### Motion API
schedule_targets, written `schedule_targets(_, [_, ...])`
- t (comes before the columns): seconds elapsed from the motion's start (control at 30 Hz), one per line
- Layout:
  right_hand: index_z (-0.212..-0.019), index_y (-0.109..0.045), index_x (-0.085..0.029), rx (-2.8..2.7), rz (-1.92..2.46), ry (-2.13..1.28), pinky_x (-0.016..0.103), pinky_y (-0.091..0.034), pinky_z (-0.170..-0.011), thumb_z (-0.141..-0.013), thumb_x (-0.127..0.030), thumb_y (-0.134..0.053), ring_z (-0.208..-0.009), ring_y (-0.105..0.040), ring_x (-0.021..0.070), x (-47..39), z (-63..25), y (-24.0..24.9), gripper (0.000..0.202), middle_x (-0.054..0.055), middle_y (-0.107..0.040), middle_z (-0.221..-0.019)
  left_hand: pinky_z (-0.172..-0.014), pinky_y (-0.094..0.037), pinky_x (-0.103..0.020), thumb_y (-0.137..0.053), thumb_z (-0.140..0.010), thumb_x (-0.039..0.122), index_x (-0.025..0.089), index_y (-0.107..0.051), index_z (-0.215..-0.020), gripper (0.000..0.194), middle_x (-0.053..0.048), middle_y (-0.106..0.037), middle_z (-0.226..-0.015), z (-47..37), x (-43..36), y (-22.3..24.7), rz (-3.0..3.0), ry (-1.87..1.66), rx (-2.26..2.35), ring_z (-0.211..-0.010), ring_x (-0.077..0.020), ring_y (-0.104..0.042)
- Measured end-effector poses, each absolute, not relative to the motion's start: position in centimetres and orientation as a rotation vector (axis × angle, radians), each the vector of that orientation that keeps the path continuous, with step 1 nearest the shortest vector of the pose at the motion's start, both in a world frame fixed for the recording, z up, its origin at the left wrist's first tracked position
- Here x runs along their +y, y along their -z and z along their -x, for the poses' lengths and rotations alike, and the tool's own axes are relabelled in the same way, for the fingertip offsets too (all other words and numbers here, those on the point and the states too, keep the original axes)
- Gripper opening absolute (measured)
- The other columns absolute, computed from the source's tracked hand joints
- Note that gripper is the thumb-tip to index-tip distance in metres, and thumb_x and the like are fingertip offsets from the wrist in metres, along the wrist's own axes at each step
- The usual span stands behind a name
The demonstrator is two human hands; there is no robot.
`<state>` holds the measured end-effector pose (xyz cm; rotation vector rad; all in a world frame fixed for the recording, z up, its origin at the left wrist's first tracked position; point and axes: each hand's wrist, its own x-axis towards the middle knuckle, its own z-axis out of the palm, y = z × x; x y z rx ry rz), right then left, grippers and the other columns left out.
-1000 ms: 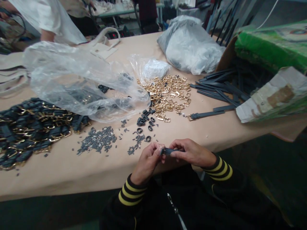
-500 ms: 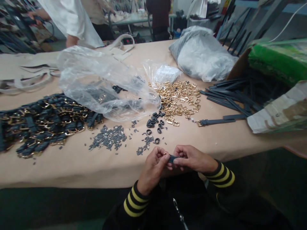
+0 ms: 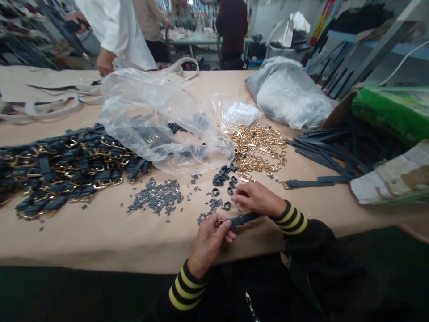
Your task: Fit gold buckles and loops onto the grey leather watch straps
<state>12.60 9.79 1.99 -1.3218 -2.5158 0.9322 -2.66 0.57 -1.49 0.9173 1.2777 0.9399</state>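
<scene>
Between thumb and fingers, my left hand (image 3: 212, 239) pinches the buckle end of a dark strap (image 3: 248, 218). The strap has a loop around it and runs right, passing below my right hand (image 3: 256, 197). My right hand is over the table beside the black loops (image 3: 223, 175), fingers bent; whether anything is between its fingertips is hidden. Gold buckles (image 3: 259, 147) lie in a heap beyond it. Small dark pieces (image 3: 157, 196) are scattered to the left of my hands. One buckled strap (image 3: 310, 184) lies at the right.
A pile of buckled straps (image 3: 67, 170) covers the left side. Clear plastic (image 3: 161, 116) lies mid-table, with a full bag (image 3: 291, 91) behind. Loose straps (image 3: 335, 143) spill from a box (image 3: 395, 179) at right. A person in white (image 3: 117, 36) stands across the table.
My right hand has come off the strap and moved up towards the loops. More of the strap shows. The view has shifted, and the person's hand across the table is now visible.
</scene>
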Motion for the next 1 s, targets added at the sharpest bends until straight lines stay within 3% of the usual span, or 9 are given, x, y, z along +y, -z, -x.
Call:
schedule_targets(0.1, [-0.077,-0.062,-0.015,-2.488,1.613,-0.588,0.026,-0.038,-0.064,-0.081,-0.027,-0.047,-0.072,-0.058,0.0181,11.5,-10.9,-1.4,0.020,0.009,-0.065,-0.076,-0.047,-0.040,-0.019,-0.060,-0.073,0.029,0.013,-0.052,-0.073,0.018,0.000,-0.063,-0.050,2.6,0.5,1.5,-0.886,-0.967,1.297,-0.042,-0.0087,-0.053])
schedule_targets(0.23, [-0.076,-0.063,-0.013,-2.521,1.650,-0.561,0.031,-0.040,-0.066,-0.078,-0.021,-0.048,-0.078,-0.059,0.0244,11.9,-9.3,-0.6,0.017,0.015,-0.065,-0.078,-0.049,-0.042,-0.020,-0.060,-0.074,0.031,0.012,-0.054,-0.073,0.019,-0.001,-0.064,-0.052,3.0,0.4,1.7,-0.868,-0.983,1.289,-0.044,-0.0095,-0.054])
schedule_targets(0.4, [-0.078,-0.062,-0.014,-2.519,1.596,-0.588,0.029,-0.041,-0.067,-0.076,-0.015,-0.049,-0.076,-0.059,0.0207,10.9,-10.3,-1.9,0.013,0.012,-0.065,-0.078,-0.050,-0.043,-0.020,-0.060,-0.074,0.030,0.012,-0.054,-0.075,0.019,-0.001,-0.064,-0.053,3.0,0.3,1.5,-0.852,-1.015,1.309,-0.046,-0.0096,-0.056])
schedule_targets(0.53, [-0.079,-0.059,-0.015,-2.261,1.327,-0.945,0.023,-0.043,-0.061,-0.078,-0.017,-0.048,-0.063,-0.056,0.0120,8.1,-12.5,-2.8,0.011,0.003,-0.062,-0.068,-0.046,-0.039,-0.018,-0.061,-0.072,0.028,0.012,-0.054,-0.075,0.018,0.001,-0.062,-0.052,2.5,0.4,1.5,-0.833,-1.093,1.343,-0.043,-0.0074,-0.052])
schedule_targets(0.67, [-0.080,-0.057,-0.015,-1.885,1.256,-1.355,0.022,-0.046,-0.055,-0.079,-0.021,-0.048,-0.057,-0.057,0.0105,5.0,-14.2,-1.5,0.010,0.000,-0.059,-0.064,-0.046,-0.038,-0.017,-0.062,-0.072,0.028,0.012,-0.054,-0.075,0.018,0.002,-0.061,-0.051,1.6,0.5,1.3,-0.822,-1.118,1.339,-0.042,-0.0059,-0.049])
schedule_targets(1.0, [-0.082,-0.055,-0.014,-1.421,1.208,-1.652,0.023,-0.053,-0.058,-0.075,-0.027,-0.056,-0.060,-0.060,0.0094,3.5,-15.1,-0.3,0.015,-0.001,-0.057,-0.068,-0.048,-0.043,-0.020,-0.060,-0.074,0.028,0.012,-0.054,-0.075,0.017,0.000,-0.063,-0.053,-0.1,-0.2,0.3,-0.982,-1.073,1.420,-0.046,-0.0094,-0.055])
